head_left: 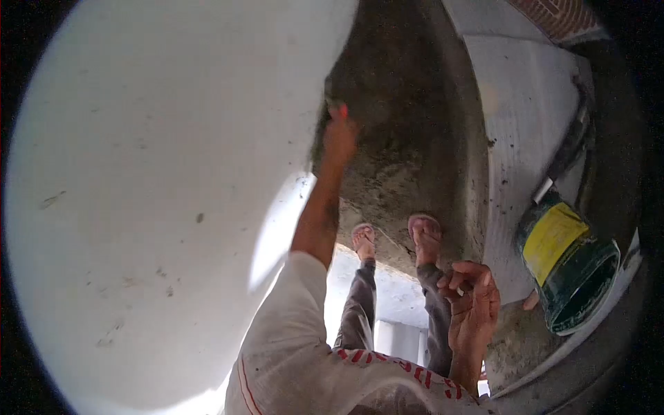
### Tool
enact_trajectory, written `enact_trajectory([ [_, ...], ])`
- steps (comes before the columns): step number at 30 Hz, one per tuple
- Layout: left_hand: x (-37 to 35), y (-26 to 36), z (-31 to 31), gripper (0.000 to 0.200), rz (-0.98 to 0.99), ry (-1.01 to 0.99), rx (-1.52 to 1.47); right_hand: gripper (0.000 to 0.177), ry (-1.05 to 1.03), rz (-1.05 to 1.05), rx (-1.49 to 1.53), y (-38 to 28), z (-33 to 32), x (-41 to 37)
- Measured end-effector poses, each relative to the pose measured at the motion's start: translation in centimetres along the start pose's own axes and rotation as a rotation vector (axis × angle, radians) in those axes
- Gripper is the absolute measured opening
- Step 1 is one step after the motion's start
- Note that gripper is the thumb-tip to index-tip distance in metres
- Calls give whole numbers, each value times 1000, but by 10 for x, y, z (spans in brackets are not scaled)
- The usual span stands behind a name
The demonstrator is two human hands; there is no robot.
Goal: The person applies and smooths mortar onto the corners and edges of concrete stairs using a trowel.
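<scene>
My left hand (340,142) reaches forward along the edge of the white wall (173,173), its fingers closed around a small tool with a red part (342,111). Blur and the dark background hide the tool's kind; its dark end lies close to the wall's edge. Nearer to me, my right hand (474,304) is raised with the fingers loosely bent and somewhat apart. Nothing shows between them. Below both hands is a rough, dark grey floor strip (408,124).
A dark green bucket (577,290) with a yellow label (555,242) stands at the right. Beside it, a dark long-handled tool (570,142) leans over a pale board (526,117). My sandalled feet (425,238) stand on the rough floor. Brickwork (557,17) shows at the top right.
</scene>
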State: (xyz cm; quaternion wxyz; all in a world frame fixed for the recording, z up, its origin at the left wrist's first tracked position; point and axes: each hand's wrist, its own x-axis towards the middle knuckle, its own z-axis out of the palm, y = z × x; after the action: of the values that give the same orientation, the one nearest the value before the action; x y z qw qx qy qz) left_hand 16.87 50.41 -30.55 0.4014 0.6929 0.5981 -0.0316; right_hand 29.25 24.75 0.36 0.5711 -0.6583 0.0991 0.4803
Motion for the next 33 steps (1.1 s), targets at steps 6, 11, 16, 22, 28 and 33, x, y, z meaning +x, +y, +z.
enact_trajectory([
  [6, -54, -21, 54, 44, 154, -172, 133, 42, -34, 1, 48, -5, 13, -5],
  [11, -7, 4, 31, 55, 218, -123, 275, 42, 13, 15, 48, -2, 6, 4],
  [16, 122, 67, -4, 68, 254, 100, 114, 44, -11, 45, 32, -8, -9, -3],
  [22, 49, 45, 36, 55, 388, -207, 406, 42, 6, 35, 124, -9, -11, -4],
  [28, -71, -15, 46, 40, 305, -447, 377, 42, 10, -1, 127, -3, -10, -5],
  [33, -83, -96, 48, 39, -138, -111, -166, 44, 85, 36, 65, 9, -23, -19],
])
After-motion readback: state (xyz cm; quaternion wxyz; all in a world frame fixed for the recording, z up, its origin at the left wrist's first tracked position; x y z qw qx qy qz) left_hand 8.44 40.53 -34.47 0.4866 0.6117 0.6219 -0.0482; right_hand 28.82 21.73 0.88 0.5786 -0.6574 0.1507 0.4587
